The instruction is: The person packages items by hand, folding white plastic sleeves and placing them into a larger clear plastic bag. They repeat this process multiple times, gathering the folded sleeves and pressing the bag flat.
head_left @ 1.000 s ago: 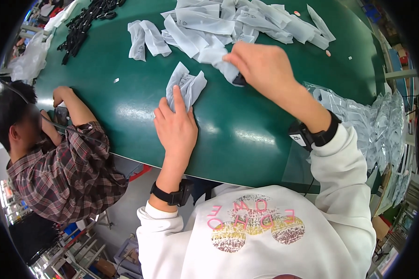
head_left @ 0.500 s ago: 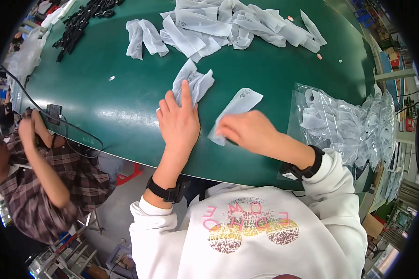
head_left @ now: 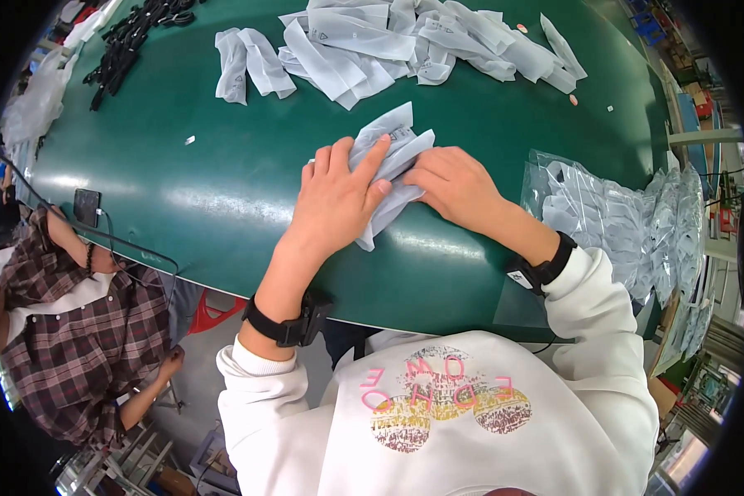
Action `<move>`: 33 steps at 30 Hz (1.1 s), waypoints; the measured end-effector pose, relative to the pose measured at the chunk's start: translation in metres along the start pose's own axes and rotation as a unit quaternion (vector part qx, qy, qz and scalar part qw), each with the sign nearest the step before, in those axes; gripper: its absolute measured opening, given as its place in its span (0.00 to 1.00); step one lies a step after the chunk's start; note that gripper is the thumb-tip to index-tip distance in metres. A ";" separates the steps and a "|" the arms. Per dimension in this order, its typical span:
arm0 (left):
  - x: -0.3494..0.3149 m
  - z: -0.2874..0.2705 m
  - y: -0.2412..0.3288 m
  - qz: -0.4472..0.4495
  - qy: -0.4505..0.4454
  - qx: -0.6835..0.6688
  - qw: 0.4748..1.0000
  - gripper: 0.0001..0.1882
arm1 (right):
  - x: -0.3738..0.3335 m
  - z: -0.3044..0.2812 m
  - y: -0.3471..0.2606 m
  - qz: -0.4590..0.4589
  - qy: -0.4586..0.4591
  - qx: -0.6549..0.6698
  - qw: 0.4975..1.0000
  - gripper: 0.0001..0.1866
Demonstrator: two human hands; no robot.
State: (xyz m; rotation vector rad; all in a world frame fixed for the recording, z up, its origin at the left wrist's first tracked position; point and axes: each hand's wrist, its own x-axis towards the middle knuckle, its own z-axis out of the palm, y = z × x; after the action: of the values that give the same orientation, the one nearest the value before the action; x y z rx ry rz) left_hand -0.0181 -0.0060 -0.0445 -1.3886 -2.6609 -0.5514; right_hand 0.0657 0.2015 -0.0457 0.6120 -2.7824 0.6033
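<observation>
In the middle of the table lie a few frosted white plastic bags (head_left: 398, 149), narrow and bunched together, some overlapping. My left hand (head_left: 332, 198) holds them from the left, index finger and thumb across the top. From the right, my right hand (head_left: 455, 183) pinches the edge of a bag with curled fingers; its fingertips are partly hidden by the plastic. What is inside these bags cannot be made out. Farther back spreads a heap of similar frosted bags (head_left: 351, 41), with two more bags (head_left: 256, 62) at its left end.
Clear plastic packs of frosted bags (head_left: 591, 207) lie at the right table edge. Black cables (head_left: 136, 41) are piled at the far left. A phone (head_left: 88, 207) with a cord is on the left edge, beside a seated person in a plaid shirt (head_left: 83, 331). Small scraps dot the green table (head_left: 248, 165).
My right hand has brought its bag leftward against the bags under my left hand. My left hand has shifted slightly right and closed on them. The seated person's arm has come down.
</observation>
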 end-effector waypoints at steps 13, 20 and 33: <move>-0.006 0.001 0.026 -0.024 -0.045 0.050 0.997 0.46 | 0.057 -0.014 0.129 0.027 0.095 -0.195 0.976 0.15; -0.015 -0.002 0.045 0.087 -0.108 -0.083 0.987 0.48 | 0.034 -0.013 0.081 0.038 0.093 -0.105 0.989 0.13; -0.018 -0.003 0.054 0.091 -0.077 -0.049 0.992 0.48 | -0.028 -0.017 0.033 0.171 0.054 0.205 0.962 0.18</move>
State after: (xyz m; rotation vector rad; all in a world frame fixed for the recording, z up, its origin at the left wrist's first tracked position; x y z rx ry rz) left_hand 0.0362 0.0071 -0.0317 -1.7474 -2.6137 -0.5858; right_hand 0.0783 0.2465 -0.0509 0.1509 -2.6881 1.2640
